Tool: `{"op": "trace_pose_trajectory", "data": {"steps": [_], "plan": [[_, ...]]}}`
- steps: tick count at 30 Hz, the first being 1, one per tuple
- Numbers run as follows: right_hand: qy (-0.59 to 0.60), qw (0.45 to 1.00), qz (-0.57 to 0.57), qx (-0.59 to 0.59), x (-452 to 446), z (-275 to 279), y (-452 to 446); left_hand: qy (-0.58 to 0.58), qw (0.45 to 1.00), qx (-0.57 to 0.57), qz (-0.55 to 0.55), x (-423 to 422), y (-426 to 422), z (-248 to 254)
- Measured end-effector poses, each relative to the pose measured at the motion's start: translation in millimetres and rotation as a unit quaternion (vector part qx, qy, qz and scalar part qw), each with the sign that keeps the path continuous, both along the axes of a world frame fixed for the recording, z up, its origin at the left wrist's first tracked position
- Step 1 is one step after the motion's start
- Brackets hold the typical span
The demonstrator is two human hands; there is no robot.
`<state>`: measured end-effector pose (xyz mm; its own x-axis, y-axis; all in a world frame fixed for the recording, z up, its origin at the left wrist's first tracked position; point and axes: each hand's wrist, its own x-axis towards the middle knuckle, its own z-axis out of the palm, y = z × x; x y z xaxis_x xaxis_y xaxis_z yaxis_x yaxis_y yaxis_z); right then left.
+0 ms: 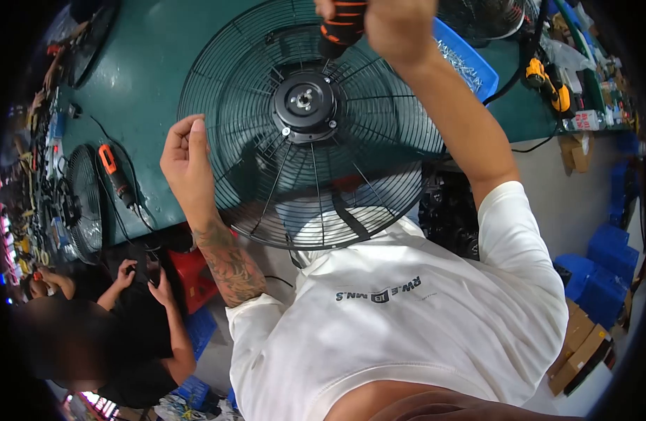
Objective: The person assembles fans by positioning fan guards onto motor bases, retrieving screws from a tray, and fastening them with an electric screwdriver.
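Observation:
A black wire fan guard [267,203] with a motor hub [305,102] at its centre lies over the edge of the green table. My right hand [400,28] is closed round a black-and-orange electric screwdriver [343,24]. The screwdriver's nose points down at the upper right side of the hub, where a bolt sits; whether its bit touches the bolt is hard to tell. Other bolts [286,131] show around the hub. At the guard's left rim, my left hand [186,154] is closed, thumb pressed to the curled fingers. What it pinches, if anything, is hidden.
A blue bin [488,78] of screws stands right of the guard. Another orange-and-black screwdriver [116,172] with a cord lies left on the green table [137,63], beside another fan guard [84,200]. Yellow drills [551,88] are at right. A seated co-worker [147,337] holds a phone lower left.

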<state>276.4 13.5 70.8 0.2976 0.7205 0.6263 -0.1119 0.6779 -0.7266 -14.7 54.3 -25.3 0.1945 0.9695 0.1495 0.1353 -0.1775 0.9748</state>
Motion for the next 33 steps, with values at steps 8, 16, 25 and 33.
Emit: {"op": "trace_pose_trajectory", "data": {"steps": [8, 16, 25, 33], "plan": [[-0.018, 0.988, -0.061, -0.138, 5, -36, -3, 0.035, 0.998, -0.042, 0.004, 5, -8, 12], [-0.085, 0.984, -0.086, -0.129, 3, -37, -2, 0.051, 0.998, -0.049, -0.005, 3, -3, 6], [-0.114, 0.981, -0.051, -0.148, -2, -41, 3, 0.054, 0.998, -0.044, -0.009, 2, -5, 4], [-0.123, 0.977, -0.001, -0.173, 0, -46, 10, 0.064, 0.997, -0.041, -0.021, 5, -9, 8]]}}
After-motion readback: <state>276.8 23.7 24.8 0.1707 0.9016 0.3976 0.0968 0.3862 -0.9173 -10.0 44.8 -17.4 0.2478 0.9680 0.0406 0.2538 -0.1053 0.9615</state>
